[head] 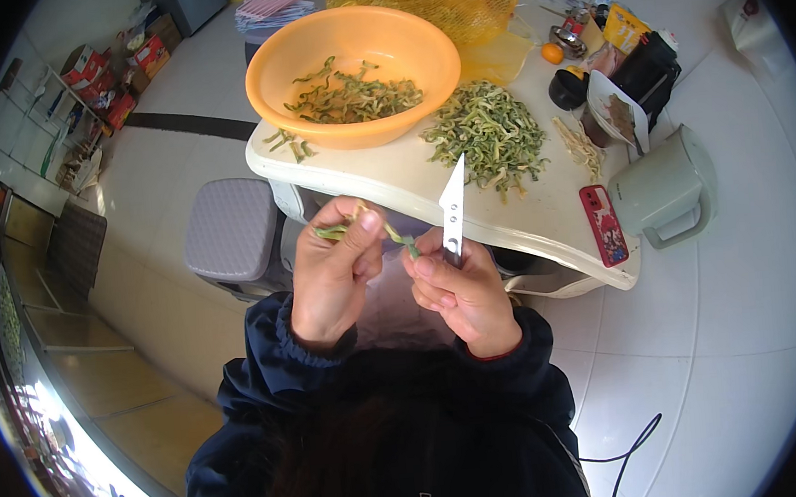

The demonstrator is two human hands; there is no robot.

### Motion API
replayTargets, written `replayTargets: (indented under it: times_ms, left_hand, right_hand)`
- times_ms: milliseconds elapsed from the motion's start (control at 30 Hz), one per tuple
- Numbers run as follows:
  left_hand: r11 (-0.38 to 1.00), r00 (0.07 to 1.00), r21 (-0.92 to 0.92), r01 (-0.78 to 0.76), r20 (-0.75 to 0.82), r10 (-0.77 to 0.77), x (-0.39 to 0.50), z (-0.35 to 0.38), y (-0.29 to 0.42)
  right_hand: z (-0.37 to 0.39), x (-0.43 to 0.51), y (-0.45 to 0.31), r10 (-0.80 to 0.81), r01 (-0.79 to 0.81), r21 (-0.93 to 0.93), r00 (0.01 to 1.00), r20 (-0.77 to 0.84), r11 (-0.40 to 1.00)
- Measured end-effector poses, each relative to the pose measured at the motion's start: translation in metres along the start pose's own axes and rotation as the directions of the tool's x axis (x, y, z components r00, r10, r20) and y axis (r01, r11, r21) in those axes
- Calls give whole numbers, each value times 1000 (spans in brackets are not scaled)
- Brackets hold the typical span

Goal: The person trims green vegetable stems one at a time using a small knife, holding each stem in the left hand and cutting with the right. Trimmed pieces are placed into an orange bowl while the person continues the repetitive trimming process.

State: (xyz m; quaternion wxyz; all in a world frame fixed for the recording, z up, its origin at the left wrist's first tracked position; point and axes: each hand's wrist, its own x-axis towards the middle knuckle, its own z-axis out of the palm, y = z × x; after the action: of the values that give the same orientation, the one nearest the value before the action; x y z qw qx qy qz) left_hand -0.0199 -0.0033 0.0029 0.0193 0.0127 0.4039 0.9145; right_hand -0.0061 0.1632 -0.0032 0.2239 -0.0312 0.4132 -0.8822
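My left hand (pixel 340 263) pinches a limp green-and-yellow vegetable strip (pixel 391 232) between thumb and fingers. The strip's far end is held in the fingertips of my right hand (pixel 459 286), which also grips a small knife (pixel 454 206), blade pointing up and away from me. Beyond my hands, a pile of similar green strips (pixel 490 135) lies on the cream table (pixel 380 184). Left of the pile, an orange plastic basin (pixel 355 135) holds more strips on its bottom, and a few strips (pixel 290 145) lie beside it at the table's edge.
A yellow mesh bag (pixel 422 4) lies behind the basin. At right are a pale green electric kettle (pixel 663 185), a phone in a red case (pixel 604 226), pale strips (pixel 579 147), a white dish (pixel 617 112) and a black cup (pixel 567 89). A grey stool (pixel 230 229) stands left.
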Motion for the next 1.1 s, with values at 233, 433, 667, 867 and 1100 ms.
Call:
replayTargets:
  times_ms: [233, 433, 667, 867, 1100]
  left_hand:
    - [987, 987, 45, -152, -50, 154, 3, -8, 10]
    - [977, 986, 155, -147, -57, 157, -12, 2, -4]
    - [984, 993, 136, -111, -26, 115, -19, 9, -12]
    - [988, 990, 104, 117, 64, -124, -24, 6, -13]
    - [969, 965, 60, 240, 91, -244, -27, 2, -7]
  right_hand:
    - [-12, -4, -3, -73, 70, 98, 997, 26, 993]
    - [-8, 7, 7, -124, 84, 229, 978, 166, 970]
    - [15, 5, 20, -286, 286, 15, 958, -18, 958]
    - [2, 8, 18, -440, 432, -109, 895, -74, 895]
    - [-6, 9, 8, -445, 443, -37, 891, -88, 896]
